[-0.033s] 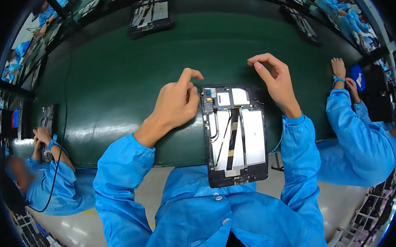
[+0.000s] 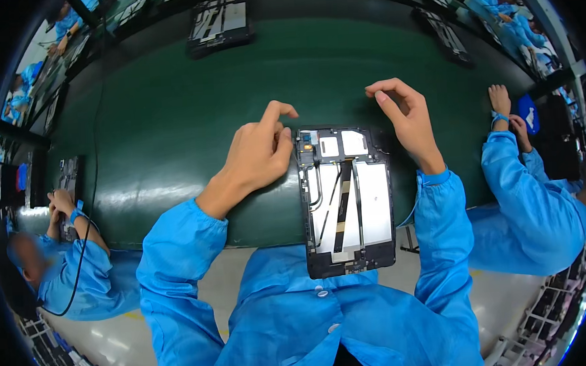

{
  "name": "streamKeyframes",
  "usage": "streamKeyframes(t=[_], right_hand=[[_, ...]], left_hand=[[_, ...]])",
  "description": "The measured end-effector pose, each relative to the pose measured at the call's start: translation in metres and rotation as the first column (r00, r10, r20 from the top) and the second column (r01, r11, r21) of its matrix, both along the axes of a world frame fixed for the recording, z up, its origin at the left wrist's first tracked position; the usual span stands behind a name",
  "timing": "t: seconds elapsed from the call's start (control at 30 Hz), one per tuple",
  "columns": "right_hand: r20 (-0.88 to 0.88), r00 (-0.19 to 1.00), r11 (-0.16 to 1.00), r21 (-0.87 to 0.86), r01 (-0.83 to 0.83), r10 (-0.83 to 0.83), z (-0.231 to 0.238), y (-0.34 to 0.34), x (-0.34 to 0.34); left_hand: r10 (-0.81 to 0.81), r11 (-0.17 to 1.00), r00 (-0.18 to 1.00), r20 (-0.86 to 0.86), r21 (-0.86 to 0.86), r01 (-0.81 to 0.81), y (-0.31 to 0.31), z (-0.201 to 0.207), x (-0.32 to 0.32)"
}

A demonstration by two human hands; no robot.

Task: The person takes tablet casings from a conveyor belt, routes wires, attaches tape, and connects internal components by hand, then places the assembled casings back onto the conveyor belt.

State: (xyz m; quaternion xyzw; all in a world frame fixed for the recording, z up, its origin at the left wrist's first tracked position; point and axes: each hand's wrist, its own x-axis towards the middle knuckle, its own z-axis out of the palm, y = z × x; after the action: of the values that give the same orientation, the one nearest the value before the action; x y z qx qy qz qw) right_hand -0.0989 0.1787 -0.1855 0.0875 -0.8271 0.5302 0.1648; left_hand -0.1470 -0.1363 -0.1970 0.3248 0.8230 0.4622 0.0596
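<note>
An opened tablet (image 2: 373, 198) lies upright in front of me with its inside facing up. It shows silver battery panels, a black flex cable slanting down the middle, and a black frame; its lower end juts past the table's front edge. My left hand (image 2: 257, 152) hovers beside the tablet's upper left corner, index finger crooked outward and the other fingers loosely curled, nothing seen in it. Off the upper right corner is my right hand (image 2: 409, 120), fingers bent and thumb apart from them, holding nothing. Whether the left thumb touches the frame I cannot tell.
The green table (image 2: 170, 123) spreads before me. Another opened tablet (image 2: 222, 24) lies at the far side, and one more (image 2: 444, 36) at far right. Co-workers in blue sit left (image 2: 72, 267) and right (image 2: 533, 217). A black cable (image 2: 97, 147) runs down the left.
</note>
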Motion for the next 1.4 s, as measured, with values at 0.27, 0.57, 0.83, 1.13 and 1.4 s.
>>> streamKeyframes(t=[0.27,0.57,0.83,1.13,1.4], right_hand=[[0.075,0.997,0.998,-0.062,0.018,-0.013,-0.009,0.003,-0.004],[-0.252,0.963,0.987,0.154,-0.054,0.092,0.008,-0.002,0.005],[0.112,0.799,0.786,0.147,-0.601,0.59,0.021,-0.062,0.023],[0.233,0.692,0.717,-0.034,-0.697,0.684,0.026,-0.08,0.035],[0.226,0.589,0.622,-0.116,-0.775,0.776,0.024,-0.069,0.035]], left_hand=[[-0.027,0.997,0.989,0.144,0.073,0.016,0.004,-0.003,0.006],[-0.1,0.96,0.945,0.311,0.278,0.01,-0.006,0.005,0.014],[-0.311,0.75,0.852,0.422,0.659,-0.052,-0.001,0.017,0.027],[-0.322,0.674,0.87,0.374,0.735,-0.067,0.003,0.0,0.032],[-0.127,0.766,0.965,0.23,0.64,-0.052,-0.008,-0.017,0.036]])
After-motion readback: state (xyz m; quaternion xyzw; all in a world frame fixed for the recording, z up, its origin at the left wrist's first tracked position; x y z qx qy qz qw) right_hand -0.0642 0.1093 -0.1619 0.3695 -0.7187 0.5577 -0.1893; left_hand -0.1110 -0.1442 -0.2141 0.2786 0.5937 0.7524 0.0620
